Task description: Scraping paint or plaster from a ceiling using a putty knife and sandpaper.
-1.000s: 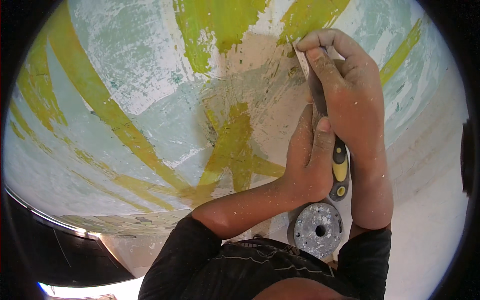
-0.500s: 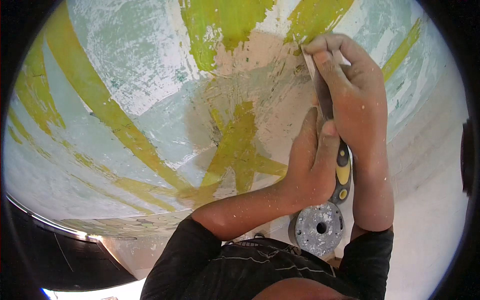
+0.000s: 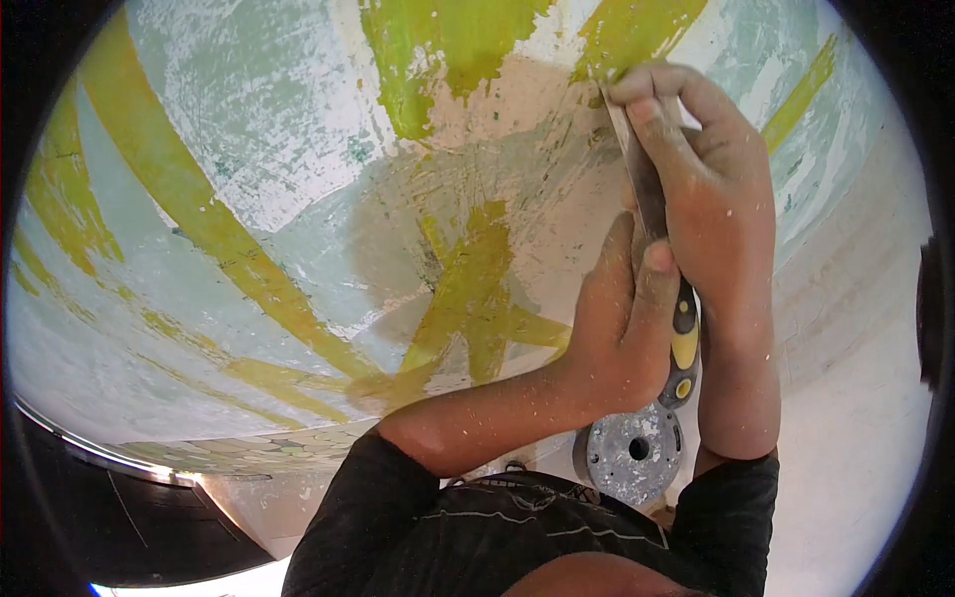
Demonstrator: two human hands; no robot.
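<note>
Both my hands are closed on a scraper with a long, thin metal blade (image 3: 649,194) and a black-and-yellow handle (image 3: 683,346). My right hand (image 3: 718,174) pinches the blade near its far end, fingers curled over it. Lower down, my left hand (image 3: 622,323) grips it where blade meets handle, the thumb lying along it. The blade's edge is up against, or very close to, the painted wall (image 3: 557,229); contact is hard to tell. Around it the surface is scraped to a beige patch, with yellow-green stripes (image 3: 463,289) and flaking pale green paint.
Below my hands is a round, grey, paint-spattered disc (image 3: 609,458) with a dark centre hole. A band of stone-like pattern (image 3: 239,453) runs along the wall's lower edge. At lower left lies a dark surface (image 3: 129,517) with a bright rim.
Very little differs. Both hands and the scraper sit slightly farther right in view, with the same grip, and the view itself has shifted a little.
</note>
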